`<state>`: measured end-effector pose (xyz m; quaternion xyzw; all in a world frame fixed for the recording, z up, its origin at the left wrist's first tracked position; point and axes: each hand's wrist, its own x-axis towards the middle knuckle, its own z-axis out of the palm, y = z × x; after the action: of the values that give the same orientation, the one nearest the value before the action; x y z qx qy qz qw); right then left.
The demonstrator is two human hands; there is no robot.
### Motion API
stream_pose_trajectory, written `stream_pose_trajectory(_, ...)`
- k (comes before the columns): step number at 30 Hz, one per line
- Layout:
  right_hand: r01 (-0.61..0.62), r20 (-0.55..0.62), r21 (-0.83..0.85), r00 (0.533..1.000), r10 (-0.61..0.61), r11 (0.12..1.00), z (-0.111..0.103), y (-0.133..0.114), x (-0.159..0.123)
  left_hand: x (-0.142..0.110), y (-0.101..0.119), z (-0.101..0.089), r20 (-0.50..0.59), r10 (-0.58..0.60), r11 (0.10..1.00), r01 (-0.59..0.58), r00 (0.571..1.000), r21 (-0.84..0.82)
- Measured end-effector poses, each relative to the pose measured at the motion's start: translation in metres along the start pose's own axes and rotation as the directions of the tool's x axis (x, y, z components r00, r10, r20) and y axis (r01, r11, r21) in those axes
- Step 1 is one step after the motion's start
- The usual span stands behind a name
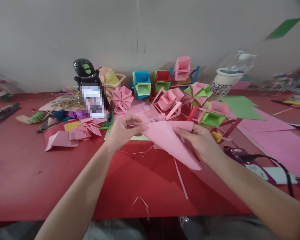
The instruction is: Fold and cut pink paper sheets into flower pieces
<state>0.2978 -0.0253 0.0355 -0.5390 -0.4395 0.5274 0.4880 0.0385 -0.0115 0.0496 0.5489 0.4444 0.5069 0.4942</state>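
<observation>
A sheet of pink paper (170,140) is stretched between my two hands above the red table (130,180), partly folded over and drooping toward the lower right. My left hand (126,129) pinches its left corner between thumb and fingers. On the other side, my right hand (200,140) grips the sheet near its right end, thumb on top and fingers partly hidden behind it. A thin pink paper strip (181,180) lies below the sheet. Green-handled scissors (109,120) rest just left of my left hand.
Folded paper models, including a blue one (141,83) and a pink fan shape (123,99), line the back. A phone (93,101) leans on a black figure (86,71). A white cup (225,83), pink sheets (282,146) and a purple device (250,165) are at right.
</observation>
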Motion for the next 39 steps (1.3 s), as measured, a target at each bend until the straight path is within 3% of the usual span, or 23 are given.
stream_pose_trajectory(10, 0.074, 0.083, -0.091, 0.994, -0.067, 0.993, -0.006, 0.002, 0.003, 0.000, 0.001, -0.006, 0.010, 0.039, 0.995, -0.040, 0.999, 0.091)
stream_pose_trajectory(18, 0.117, 0.089, -0.106, 0.990, -0.108, 0.987, -0.012, 0.003, 0.006, 0.001, 0.004, -0.009, 0.082, 0.028, 0.982, -0.043, 0.996, 0.183)
stream_pose_trajectory(22, 0.101, 0.087, -0.116, 0.992, -0.091, 0.988, -0.016, 0.001, 0.007, 0.000, 0.005, -0.011, 0.128, 0.056, 0.967, -0.085, 0.990, 0.239)
stream_pose_trajectory(27, 0.048, 0.095, -0.117, 0.995, -0.037, 0.992, -0.020, -0.005, 0.006, 0.000, 0.004, -0.012, 0.135, 0.025, 0.978, -0.053, 0.991, 0.202)
stream_pose_trajectory(39, -0.008, 0.168, -0.080, 0.986, 0.021, 0.997, -0.017, -0.012, 0.004, 0.003, 0.001, -0.015, 0.071, 0.108, 0.962, -0.122, 0.992, 0.245)
